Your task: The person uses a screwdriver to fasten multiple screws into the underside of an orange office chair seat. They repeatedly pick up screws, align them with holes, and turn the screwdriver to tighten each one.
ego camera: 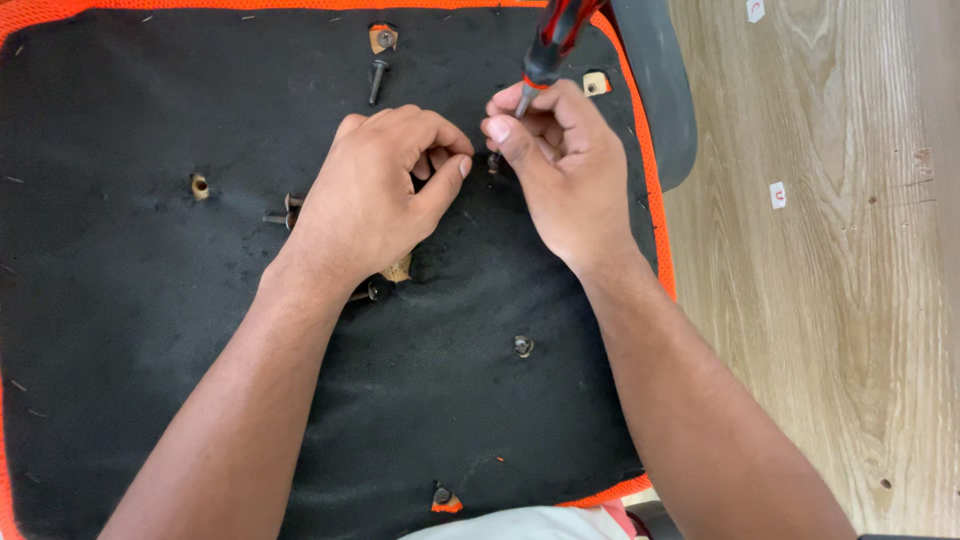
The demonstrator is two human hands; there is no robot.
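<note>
A chair seat lies upside down, its underside covered in black fabric (120, 300) with an orange mesh edge (655, 230). My right hand (560, 170) grips a screwdriver with a red and black handle (550, 40); its shaft points down at a bolt (493, 162) by my fingertips. Just to the left of that bolt, my left hand (375, 190) rests curled on the fabric, thumb and fingers pinched together. Whether it holds anything small is hidden.
Loose bolts lie on the fabric at the top (378, 78) and left of my left hand (280, 215). A seated bolt (523, 346) and an open hole (200, 186) show too. A dark armrest (655, 90) borders the wooden floor (830, 300) on the right.
</note>
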